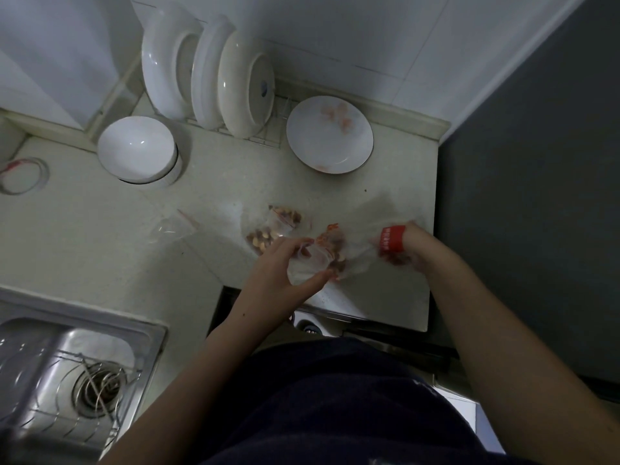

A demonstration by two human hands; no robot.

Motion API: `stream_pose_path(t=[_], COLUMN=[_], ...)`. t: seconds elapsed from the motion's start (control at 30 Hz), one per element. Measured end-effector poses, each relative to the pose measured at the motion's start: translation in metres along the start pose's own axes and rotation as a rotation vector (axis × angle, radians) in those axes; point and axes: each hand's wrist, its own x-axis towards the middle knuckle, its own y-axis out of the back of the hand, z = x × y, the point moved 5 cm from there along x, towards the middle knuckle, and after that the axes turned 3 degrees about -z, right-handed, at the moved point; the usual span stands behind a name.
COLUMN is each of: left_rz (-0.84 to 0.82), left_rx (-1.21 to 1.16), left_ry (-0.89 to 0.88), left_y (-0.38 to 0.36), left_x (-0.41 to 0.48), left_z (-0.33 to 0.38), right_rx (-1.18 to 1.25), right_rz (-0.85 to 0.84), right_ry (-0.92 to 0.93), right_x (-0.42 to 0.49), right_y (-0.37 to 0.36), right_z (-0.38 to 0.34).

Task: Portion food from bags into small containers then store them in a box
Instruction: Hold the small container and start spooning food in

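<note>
Pinching small bag in left hand, thumb against fingers, long axis near-left to far-right. Gripping red-labelled bag in blurred right hand.

Pale counter with bowls, plate, nut bags

One person noted, dressed in a dark navy top of plain cloth across the torso, with left forearm and right forearm uncovered to the wrists, and left hand and right hand bare, the latter blurred.
</note>
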Motion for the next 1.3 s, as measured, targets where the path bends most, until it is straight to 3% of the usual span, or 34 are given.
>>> stream_pose_path(t=[0.13,0.37,0.47,0.6,0.73,1.03,1.3], left_rz=[-0.017,-0.048,-0.042,-0.009,-0.011,-0.088,-0.059], left_rx=[-0.001,0.020,0.035,0.037,-0.006,-0.039,-0.093], left_ry=[-0.008,0.009,0.009,-0.023,-0.036,-0.030,0.023], left_y=[-0.002,-0.007,-0.011,-0.016,-0.019,-0.023,-0.013], left_x=[0.001,0.005,0.007,0.010,0.013,0.018,0.019], left_z=[0.000,0.002,-0.001,-0.002,0.002,0.003,0.004], right_rx=[0.263,0.624,0.639,0.479,0.477,0.624,0.686], right_rz=[-0.133,-0.228,-0.187,0.055,0.173,0.217,0.128], right_ry=[-0.099,-0.097,-0.004,0.093,0.140,0.321,0.406], right_x=[0.000,0.001,-0.006,-0.019,-0.033,-0.056,-0.080], right_y=[-0.003,-0.003,0.003,0.020,0.034,0.051,0.048], right_z=[0.017,0.045,0.043,0.035,0.026,0.004,-0.013])
